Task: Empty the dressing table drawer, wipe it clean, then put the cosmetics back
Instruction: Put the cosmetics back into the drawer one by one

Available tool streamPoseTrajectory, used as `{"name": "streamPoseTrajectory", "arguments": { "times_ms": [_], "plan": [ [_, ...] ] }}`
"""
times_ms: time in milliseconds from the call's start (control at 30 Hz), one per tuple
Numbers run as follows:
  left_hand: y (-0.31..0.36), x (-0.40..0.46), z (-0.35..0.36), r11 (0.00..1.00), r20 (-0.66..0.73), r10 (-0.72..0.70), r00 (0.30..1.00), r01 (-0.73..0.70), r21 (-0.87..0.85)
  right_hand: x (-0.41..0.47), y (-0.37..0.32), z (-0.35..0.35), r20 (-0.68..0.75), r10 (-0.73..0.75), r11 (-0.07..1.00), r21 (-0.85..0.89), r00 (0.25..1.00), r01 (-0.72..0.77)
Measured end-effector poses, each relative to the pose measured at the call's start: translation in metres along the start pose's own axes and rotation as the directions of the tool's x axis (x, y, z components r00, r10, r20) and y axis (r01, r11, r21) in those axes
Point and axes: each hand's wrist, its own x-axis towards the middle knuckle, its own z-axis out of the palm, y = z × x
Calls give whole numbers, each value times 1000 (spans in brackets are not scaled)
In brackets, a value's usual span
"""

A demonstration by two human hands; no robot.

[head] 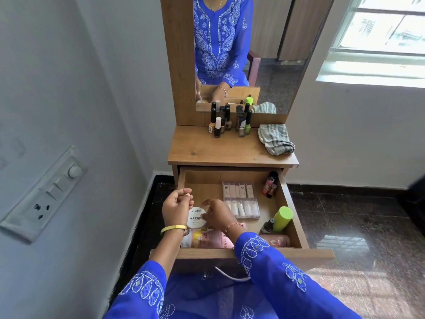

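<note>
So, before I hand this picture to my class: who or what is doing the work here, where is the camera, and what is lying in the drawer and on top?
No machine here: a person works with two bare hands. The one picture comes from a camera worn on the head, looking down, so the blue sleeves at the bottom are the person's own; the mirror shows their front.

The drawer is pulled open. Inside lie a clear case of small bottles, a green-capped bottle, pink tubes and a round nail polish remover tub.

On the tabletop stand nail polish bottles beside a striped cloth.

The left hand is curled, pinching something small I cannot identify. The right hand reaches at the tub; its grip is unclear.
</note>
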Motion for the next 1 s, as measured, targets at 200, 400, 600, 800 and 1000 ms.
{"name": "streamPoseTrajectory", "arguments": {
  "times_ms": [200, 400, 600, 800, 1000],
  "plan": [
    [8, 3, 10, 998, 37, 28, 999, -30, 52, 0, -13, -19, -232, -23, 988, 143, 973, 57],
    [45, 27, 37, 996, 59, 90, 994, -91, 14, 23, -32, -75, -349, -51, 963, 231, 936, 139],
    [83, 57, 71, 987, 97, 150, 984, -154, 38, 59, -46, -135, -469, -63, 983, 123, 881, 136],
    [98, 70, 97, 966, 158, 187, 970, -211, 150, 92, -36, -183, -504, -45, 999, -6, 863, 48],
    [101, 74, 113, 947, 227, 188, 955, -238, 217, 113, -33, -202, -390, -108, 971, -240, 914, 13]
  ]
}}
